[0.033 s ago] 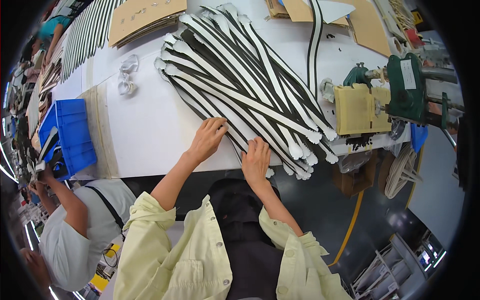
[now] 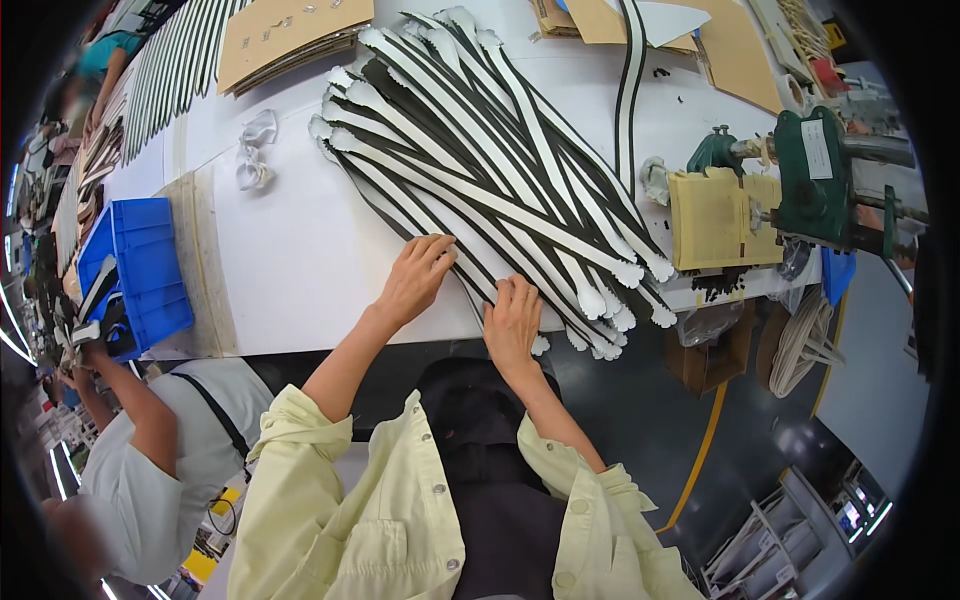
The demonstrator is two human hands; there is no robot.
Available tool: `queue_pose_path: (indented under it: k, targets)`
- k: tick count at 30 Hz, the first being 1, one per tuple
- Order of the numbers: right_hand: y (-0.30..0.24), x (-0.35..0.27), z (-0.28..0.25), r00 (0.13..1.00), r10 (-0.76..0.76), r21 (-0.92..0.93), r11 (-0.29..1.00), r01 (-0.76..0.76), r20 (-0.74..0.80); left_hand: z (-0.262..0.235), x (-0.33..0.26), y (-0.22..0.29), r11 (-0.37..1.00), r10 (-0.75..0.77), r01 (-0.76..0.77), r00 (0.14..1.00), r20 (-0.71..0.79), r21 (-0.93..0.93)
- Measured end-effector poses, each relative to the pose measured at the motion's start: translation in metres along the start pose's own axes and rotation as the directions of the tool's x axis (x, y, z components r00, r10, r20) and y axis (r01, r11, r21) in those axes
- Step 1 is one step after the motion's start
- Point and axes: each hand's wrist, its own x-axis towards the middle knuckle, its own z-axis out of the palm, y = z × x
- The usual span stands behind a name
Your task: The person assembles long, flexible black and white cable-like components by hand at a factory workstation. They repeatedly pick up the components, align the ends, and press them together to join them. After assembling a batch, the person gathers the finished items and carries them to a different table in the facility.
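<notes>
A heap of long white strips with black edges (image 2: pixel 470 165) lies slantwise over the table, their white ends ragged. At the heap's near edge, my left hand (image 2: pixel 418 272) has its fingers curled and closed on a black-and-white strip. My right hand (image 2: pixel 514 318) is lower and to the right, close to the table's front edge, its fingers bent together on the same outer strip as far as I can see. Both sets of fingertips partly hide the strip. A thin length of it shows between the two hands.
A green clamp-like machine (image 2: pixel 815 175) with a yellow-covered block (image 2: pixel 715 220) stands at right. Cardboard sheets (image 2: pixel 290 40) lie at the back; crumpled clear plastic (image 2: pixel 257 150) sits left of the heap. A co-worker (image 2: pixel 150 440) works by a blue bin (image 2: pixel 150 270) at left.
</notes>
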Motion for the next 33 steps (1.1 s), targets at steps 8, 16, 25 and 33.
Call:
queue_pose_path:
  k: [8, 16, 25, 33]
  targets:
    - [0.001, 0.002, 0.009, 0.999, 0.025, 0.096, 0.995, -0.029, 0.044, -0.005, 0.003, -0.001, 0.998, 0.045, -0.047, 0.997, 0.067, 0.035]
    - [-0.004, -0.007, -0.008, 0.976, -0.208, 0.183, 0.964, 0.193, 0.064, -0.001, -0.001, -0.002, 0.999, 0.02, -0.023, 0.998, 0.061, 0.049]
    - [0.012, 0.009, -0.078, 0.979, 0.145, 0.619, 0.759, -0.201, 0.14, 0.002, 0.014, 0.039, 0.943, -0.332, 0.325, 0.9, -0.281, -0.074]
    - [-0.012, 0.022, -0.061, 0.834, 0.235, 0.827, 0.16, -0.54, 0.499, 0.019, -0.027, 0.076, 0.799, -0.582, 0.478, 0.767, -0.271, -0.363]
